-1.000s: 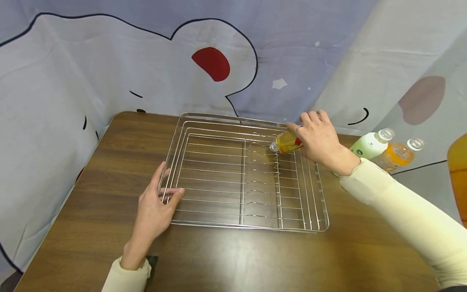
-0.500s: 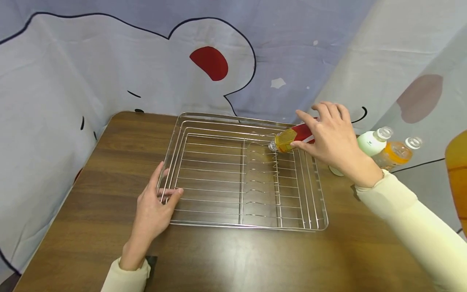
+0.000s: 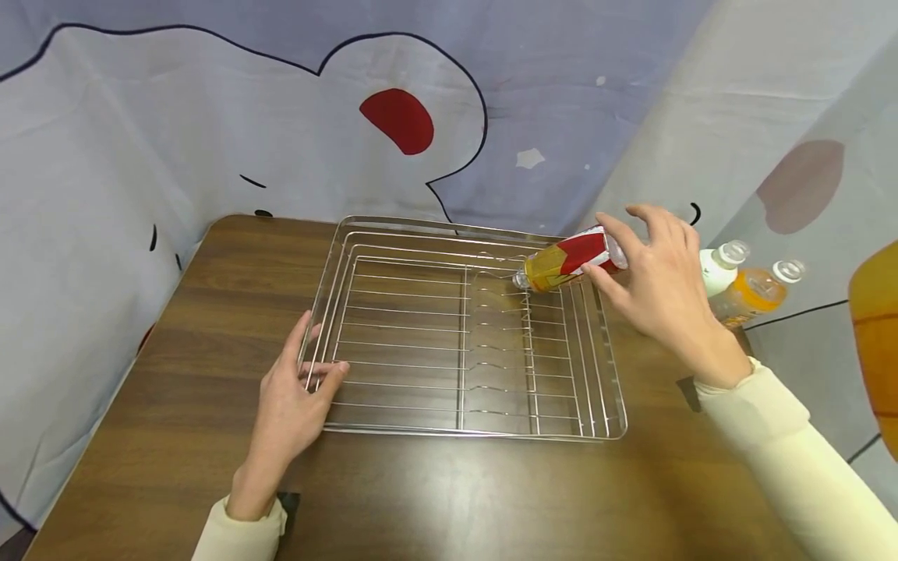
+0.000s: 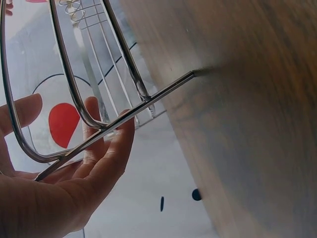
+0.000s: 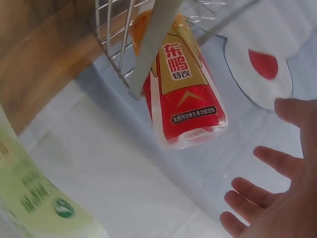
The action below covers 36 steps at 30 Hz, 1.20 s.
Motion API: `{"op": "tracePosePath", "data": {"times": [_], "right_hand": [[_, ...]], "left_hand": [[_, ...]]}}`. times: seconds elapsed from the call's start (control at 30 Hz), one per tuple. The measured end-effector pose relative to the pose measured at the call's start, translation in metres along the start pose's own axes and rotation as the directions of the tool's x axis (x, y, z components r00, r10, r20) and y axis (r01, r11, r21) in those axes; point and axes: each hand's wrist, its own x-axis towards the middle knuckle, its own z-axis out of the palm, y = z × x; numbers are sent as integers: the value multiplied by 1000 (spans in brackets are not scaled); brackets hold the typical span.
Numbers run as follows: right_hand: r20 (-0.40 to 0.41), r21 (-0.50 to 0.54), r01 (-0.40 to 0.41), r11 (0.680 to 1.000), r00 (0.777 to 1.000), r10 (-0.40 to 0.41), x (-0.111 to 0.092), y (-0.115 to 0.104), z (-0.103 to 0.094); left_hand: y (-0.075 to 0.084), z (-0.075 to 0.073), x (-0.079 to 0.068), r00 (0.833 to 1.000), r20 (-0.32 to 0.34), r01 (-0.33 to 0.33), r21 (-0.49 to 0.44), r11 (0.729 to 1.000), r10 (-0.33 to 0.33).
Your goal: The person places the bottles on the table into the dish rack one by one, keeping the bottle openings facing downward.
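From the near side, my head camera looks forward and down, far enough back for the whole wire rack [image 3: 461, 434]. My left wrist camera sits close and rolled, facing the rack's left end, which both views share, and the far curtain [image 4: 143, 198]. My right wrist camera, also rolled, faces the red-and-yellow bottle [image 5: 185, 82] from nearby; the head view shares it.

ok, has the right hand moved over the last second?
Yes. In the head view the right hand has shifted rightward against the rack, back along the bottle toward its base.
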Motion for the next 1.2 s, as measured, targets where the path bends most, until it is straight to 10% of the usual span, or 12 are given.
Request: {"op": "tracePosePath", "data": {"times": [0.47,1.2], "right_hand": [[-341,268,-139,953,912,228,-39,4,18],[-423,581,-267,769,708,565,-81,17,45]], "left_hand": [[1,1,1,1000,-4,-19,-7,1000,18],[-1,1,0,1000,-6,-12,6,1000,12]]}}
